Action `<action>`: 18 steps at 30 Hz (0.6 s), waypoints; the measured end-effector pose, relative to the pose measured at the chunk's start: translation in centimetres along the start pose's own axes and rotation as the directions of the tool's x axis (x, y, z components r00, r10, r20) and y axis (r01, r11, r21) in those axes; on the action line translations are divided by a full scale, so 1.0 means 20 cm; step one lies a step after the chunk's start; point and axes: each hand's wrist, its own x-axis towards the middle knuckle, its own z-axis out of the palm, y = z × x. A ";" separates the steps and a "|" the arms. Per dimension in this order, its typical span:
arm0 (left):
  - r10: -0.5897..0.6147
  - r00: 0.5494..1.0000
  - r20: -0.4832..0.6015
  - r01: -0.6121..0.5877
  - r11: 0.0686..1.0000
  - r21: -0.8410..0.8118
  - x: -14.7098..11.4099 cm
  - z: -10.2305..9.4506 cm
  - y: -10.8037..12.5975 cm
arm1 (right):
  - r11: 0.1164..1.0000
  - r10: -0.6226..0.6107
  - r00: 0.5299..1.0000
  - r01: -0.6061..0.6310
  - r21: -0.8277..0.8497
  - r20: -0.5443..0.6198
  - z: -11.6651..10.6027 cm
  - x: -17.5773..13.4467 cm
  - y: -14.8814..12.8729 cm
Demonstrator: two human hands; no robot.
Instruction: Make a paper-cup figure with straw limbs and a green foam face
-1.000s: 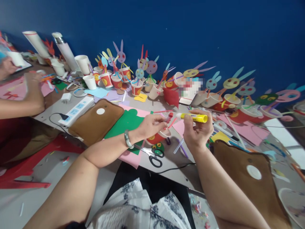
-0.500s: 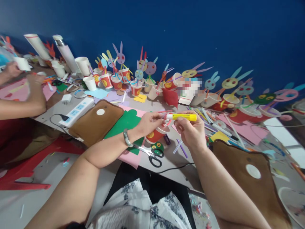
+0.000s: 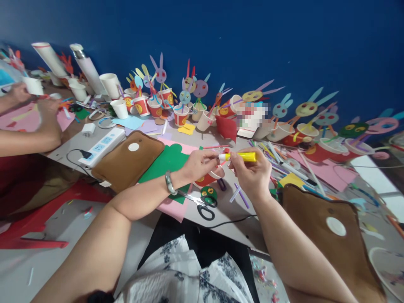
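Since a second ago, your right hand (image 3: 255,173) has carried the yellow tube (image 3: 248,157) leftward, and its white end now meets the fingertips of your left hand (image 3: 199,165). Your right grip pinches the tube between thumb and fingers; your left thumb and fingers are drawn together, but you cannot tell what they pinch, only that something red (image 3: 226,150) shows just past them.

Along the near edge of the counter (image 3: 240,233) lie your scissors (image 3: 201,205), one handle loop at the green face (image 3: 208,192). That face already bears yellow eyes, yet lies loose beside the red paper cup (image 3: 203,182), which stands partly hidden below your hands. No face shows standing in that cup, so joining the two looks undone. Purple straw (image 3: 243,199) lies to the right of it, and your green sheet (image 3: 164,166) to the left, over pink paper (image 3: 170,210).

Farther off, by the counter's left end, a co-worker's hand (image 3: 19,92) holds a white cup (image 3: 33,86). Along the far edge, against the blue wall (image 3: 202,25), cups bearing long-eared faces (image 3: 306,107) look complete.
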 end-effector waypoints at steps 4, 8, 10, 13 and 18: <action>0.011 1.000 -0.014 -0.010 0.998 0.056 -0.01 0.00 0.00 | 0.989 -0.084 0.996 0.078 -0.125 -0.041 0.00 -0.02 0.01; 0.006 1.000 -0.009 -0.005 0.996 0.084 -0.01 0.00 0.00 | 0.971 -0.125 0.990 0.110 -0.212 -0.059 0.00 -0.03 0.00; -0.002 1.000 -0.022 0.004 0.996 0.090 -0.01 0.00 -0.01 | 0.963 -0.147 0.987 0.127 -0.238 -0.067 -0.01 -0.03 0.00; 0.020 1.000 -0.010 -0.019 0.996 0.083 -0.02 0.02 -0.01 | 0.928 -0.220 0.970 0.174 -0.329 -0.107 -0.02 0.00 0.02; 0.060 0.998 -0.025 -0.058 0.996 0.062 -0.03 0.04 0.00 | 0.951 -0.221 0.962 0.176 -0.253 -0.162 -0.05 0.05 0.07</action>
